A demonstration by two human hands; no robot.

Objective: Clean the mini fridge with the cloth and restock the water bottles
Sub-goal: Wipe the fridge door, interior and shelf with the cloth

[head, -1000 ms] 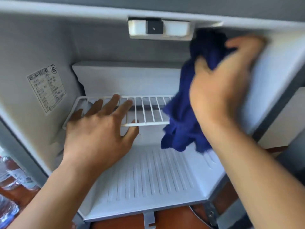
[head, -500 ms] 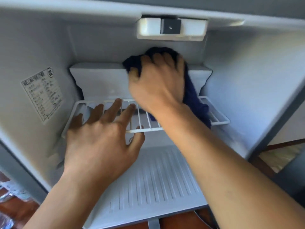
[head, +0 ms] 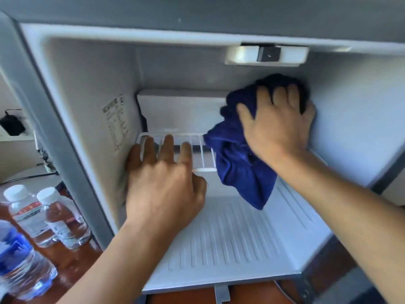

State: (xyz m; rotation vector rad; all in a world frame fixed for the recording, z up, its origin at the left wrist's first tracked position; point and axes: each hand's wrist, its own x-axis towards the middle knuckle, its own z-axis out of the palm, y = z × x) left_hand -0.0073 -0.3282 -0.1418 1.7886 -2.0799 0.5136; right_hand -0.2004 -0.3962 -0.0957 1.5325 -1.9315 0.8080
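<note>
The open mini fridge (head: pixel 92 88) fills the view, its white inside holding nothing but a wire shelf (head: pixel 198 150). My right hand (head: pixel 278 128) presses a dark blue cloth (head: pixel 241 172) against the back right corner, above the shelf; part of the cloth hangs down below it. My left hand (head: pixel 164 185) rests on the shelf's front left, fingers spread over the wires and thumb under the front bar. Three water bottles (head: pixel 32 216) with white caps stand on the wooden floor left of the fridge.
A light and thermostat unit (head: pixel 266 54) sits under the fridge ceiling. A label (head: pixel 116 121) is stuck on the left inner wall. The ribbed fridge floor (head: pixel 230 238) lies below the shelf. A black plug (head: pixel 12 125) and cable are at the far left wall.
My right hand has slid the cloth from the middle of the back wall to the back right corner. The camera has swung left, bringing the bottles into view. My left hand stays on the shelf.
</note>
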